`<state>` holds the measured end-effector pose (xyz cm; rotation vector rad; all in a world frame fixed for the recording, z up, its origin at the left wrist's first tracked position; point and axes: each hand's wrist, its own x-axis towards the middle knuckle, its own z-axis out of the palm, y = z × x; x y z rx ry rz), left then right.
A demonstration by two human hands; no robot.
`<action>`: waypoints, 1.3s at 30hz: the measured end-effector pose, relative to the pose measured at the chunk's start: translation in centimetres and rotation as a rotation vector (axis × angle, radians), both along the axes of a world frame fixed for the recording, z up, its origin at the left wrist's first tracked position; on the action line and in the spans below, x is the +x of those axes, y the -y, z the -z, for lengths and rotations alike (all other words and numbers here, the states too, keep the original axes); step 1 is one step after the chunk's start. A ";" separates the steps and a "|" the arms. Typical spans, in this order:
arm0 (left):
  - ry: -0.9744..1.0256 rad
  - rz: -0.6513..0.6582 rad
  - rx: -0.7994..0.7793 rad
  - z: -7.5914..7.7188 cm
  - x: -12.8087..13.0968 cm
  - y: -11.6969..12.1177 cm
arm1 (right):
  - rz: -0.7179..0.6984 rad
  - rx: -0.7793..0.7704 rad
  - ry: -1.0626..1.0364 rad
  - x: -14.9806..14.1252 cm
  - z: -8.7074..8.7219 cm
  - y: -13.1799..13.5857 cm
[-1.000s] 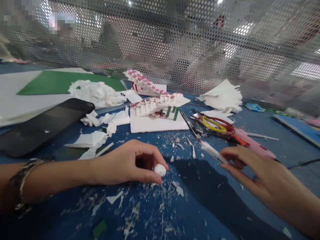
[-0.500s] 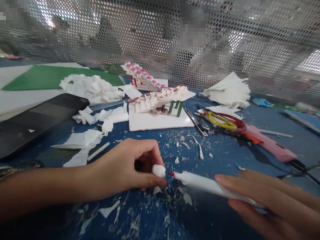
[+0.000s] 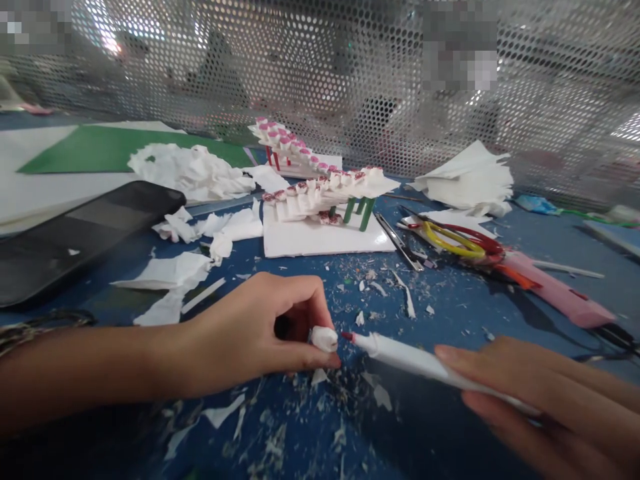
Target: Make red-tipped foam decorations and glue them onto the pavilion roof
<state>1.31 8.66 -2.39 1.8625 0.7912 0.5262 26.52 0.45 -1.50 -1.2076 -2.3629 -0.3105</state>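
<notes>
Between the thumb and forefinger of my left hand [image 3: 265, 327] is a small white wad of rolled paper [image 3: 325, 339]. A small dark mark shows on the end that faces the pen. My right hand [image 3: 540, 393] is closed round a white felt-tip pen [image 3: 410, 358], whose dark red tip points left, just short of the wad. Beyond my hands stands a small white stair-like paper model [image 3: 320, 200] on green legs, with dark red tops along it, on a white board [image 3: 310, 245]. A similar model with pink tops [image 3: 285, 141] stands behind it on red legs.
A black phone [image 3: 85, 240] and crumpled white tissue [image 3: 190, 172] lie at left, before a green sheet [image 3: 135, 147]. Tweezers [image 3: 399, 241], yellow-and-red-handled scissors [image 3: 455, 240], a pink glue gun [image 3: 565, 290] and stacked tissue [image 3: 467, 179] lie at right. Paper scraps litter the blue table; perforated metal screens the back.
The pen tip stays close to the paper wad, which now shows a small dark mark on its end. The whole view has shifted slightly; both hands keep their grip.
</notes>
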 end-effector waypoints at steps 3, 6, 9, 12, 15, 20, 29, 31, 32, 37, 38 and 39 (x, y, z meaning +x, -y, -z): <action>-0.041 -0.032 -0.035 -0.5 0.1 0.3 | -0.024 0.034 -0.009 -0.3 0.1 -0.2; -0.045 -0.028 -0.026 -0.7 0.1 0.4 | -0.028 0.043 0.008 -0.4 0.0 -0.4; -0.033 -0.014 -0.018 -0.6 0.1 0.3 | -0.028 0.052 -0.005 -0.3 -0.2 -0.4; -0.018 -0.002 -0.031 -0.4 0.1 0.3 | -0.044 0.043 0.016 -0.2 -0.2 -0.3; 0.002 -0.014 -0.047 -0.5 0.2 0.4 | -0.033 0.082 0.042 -0.2 -0.1 -0.2; 0.025 -0.029 -0.103 -0.6 0.1 0.5 | -0.042 0.120 0.047 0.0 0.3 0.0; 0.017 -0.016 -0.111 -0.5 0.1 0.4 | -0.020 0.154 0.064 0.2 0.2 -0.1; 0.027 -0.002 -0.116 -0.4 0.1 0.3 | -0.007 0.145 0.073 0.2 0.2 -0.2; 0.030 0.001 -0.123 -0.4 0.1 0.3 | -0.001 0.141 0.074 0.2 0.2 -0.2; 0.033 -0.013 -0.122 -0.3 0.1 0.4 | -0.005 0.141 0.079 0.3 0.1 -0.1; 0.030 -0.012 -0.122 -0.3 0.1 0.4 | 0.010 0.137 0.078 0.3 0.1 -0.1; 0.029 -0.013 -0.123 -0.3 0.2 0.4 | 0.026 0.136 0.074 0.3 0.1 0.0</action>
